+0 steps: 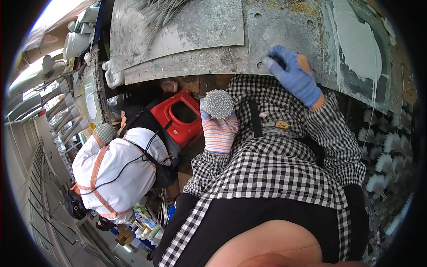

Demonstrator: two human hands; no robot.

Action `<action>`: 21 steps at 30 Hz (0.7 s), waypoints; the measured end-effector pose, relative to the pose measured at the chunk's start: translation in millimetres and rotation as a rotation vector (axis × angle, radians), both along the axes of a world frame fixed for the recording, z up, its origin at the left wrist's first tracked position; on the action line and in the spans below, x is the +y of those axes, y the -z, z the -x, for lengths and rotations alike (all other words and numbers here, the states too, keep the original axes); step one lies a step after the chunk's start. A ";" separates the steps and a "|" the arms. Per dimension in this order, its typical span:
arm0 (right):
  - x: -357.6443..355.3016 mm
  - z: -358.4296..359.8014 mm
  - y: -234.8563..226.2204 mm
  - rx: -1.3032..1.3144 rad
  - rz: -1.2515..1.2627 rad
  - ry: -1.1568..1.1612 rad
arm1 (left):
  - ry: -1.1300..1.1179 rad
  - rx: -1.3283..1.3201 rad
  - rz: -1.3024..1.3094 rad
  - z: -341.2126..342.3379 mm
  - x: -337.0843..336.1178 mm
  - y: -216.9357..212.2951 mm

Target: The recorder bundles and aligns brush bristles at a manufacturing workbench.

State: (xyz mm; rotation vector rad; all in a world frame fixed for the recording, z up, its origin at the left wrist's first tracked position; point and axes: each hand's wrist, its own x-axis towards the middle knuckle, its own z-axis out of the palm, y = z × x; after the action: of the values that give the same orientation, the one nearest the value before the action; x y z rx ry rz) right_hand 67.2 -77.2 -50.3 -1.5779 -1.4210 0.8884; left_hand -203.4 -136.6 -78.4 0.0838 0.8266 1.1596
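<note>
My left hand (219,132), in a pink, orange and blue striped knit glove, is closed around a round bundle of thin rods (218,104). Many small pale grey ends of the bundle face up, packed into a disc. Over the near edge of the metal worktop (187,64) is my right hand (293,78), in a blue glove with some bare skin showing at the fingers. Its fingers are half curled, with a gap beside the thumb, and I see nothing held in them. A pile of loose grey thin sticks (155,20) lies at the worktop's far left.
White paste (356,44) is spread on a plate at the right of the worktop. Fan-shaped pale pieces (387,164) stand low at the right. A red plastic stool (182,118) is left of my left hand. Nearby a co-worker in a white top (118,171) bends over another bench.
</note>
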 end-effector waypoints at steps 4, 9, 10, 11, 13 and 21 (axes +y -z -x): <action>-0.5 4.1 10.6 -0.145 -0.123 -0.062 | -0.062 -0.208 0.046 5.0 -0.7 9.9; -4.1 3.3 15.4 -0.074 -0.099 0.006 | -0.071 -0.382 0.069 3.9 1.0 7.2; -3.6 3.6 15.6 -0.083 -0.113 0.015 | -0.083 -0.376 0.062 5.9 -1.2 15.6; -3.6 3.5 15.7 -0.083 -0.112 0.014 | -0.096 -0.370 0.054 5.8 -1.0 18.4; -3.7 2.9 15.0 -0.114 -0.074 0.016 | -0.101 -0.375 0.061 7.9 -1.8 21.7; -3.7 3.4 15.3 -0.092 -0.132 0.011 | -0.123 -0.395 0.165 4.1 2.2 10.6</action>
State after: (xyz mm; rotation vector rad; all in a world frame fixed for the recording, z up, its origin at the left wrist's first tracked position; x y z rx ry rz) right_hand 63.7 -80.8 -65.6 -1.5427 -1.5030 0.7086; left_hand -207.6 -134.3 -89.0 -0.3276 0.5776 1.1689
